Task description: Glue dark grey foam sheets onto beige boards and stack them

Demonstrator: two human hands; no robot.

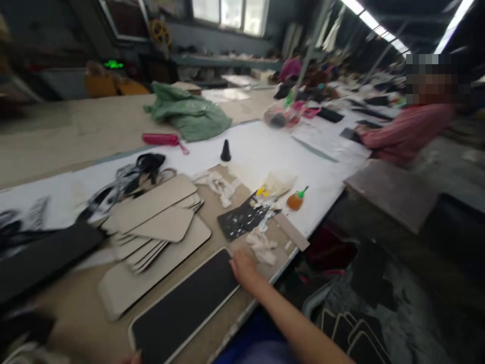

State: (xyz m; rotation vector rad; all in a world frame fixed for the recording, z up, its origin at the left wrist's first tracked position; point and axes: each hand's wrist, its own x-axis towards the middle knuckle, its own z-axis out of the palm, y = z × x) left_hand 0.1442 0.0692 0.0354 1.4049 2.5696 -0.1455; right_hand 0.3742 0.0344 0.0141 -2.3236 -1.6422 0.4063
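A long black panel (185, 308) with rounded corners and a pale edge lies slantwise along the table's near side. At its far right end, my right hand (242, 267) is closed on the edge, fingers curled. Only a bit of my left hand (132, 358) shows at the bottom of the view, its fingertips pinching the panel's near left corner. Beside the panel is a stack of beige panels (159, 212), fanned out unevenly. Just beyond my right hand are a crumpled whitish cloth (262, 246) and a dark board (238, 220) spattered with white.
An orange bottle with a green tip (295, 200) and a black cone (226, 150) stand farther back. Black straps (129, 177), a pink pouch (161, 139) and green cloth (189, 111) lie leftward. Edged dark pieces (352, 328) sit below right. A co-worker (413, 129) works at right.
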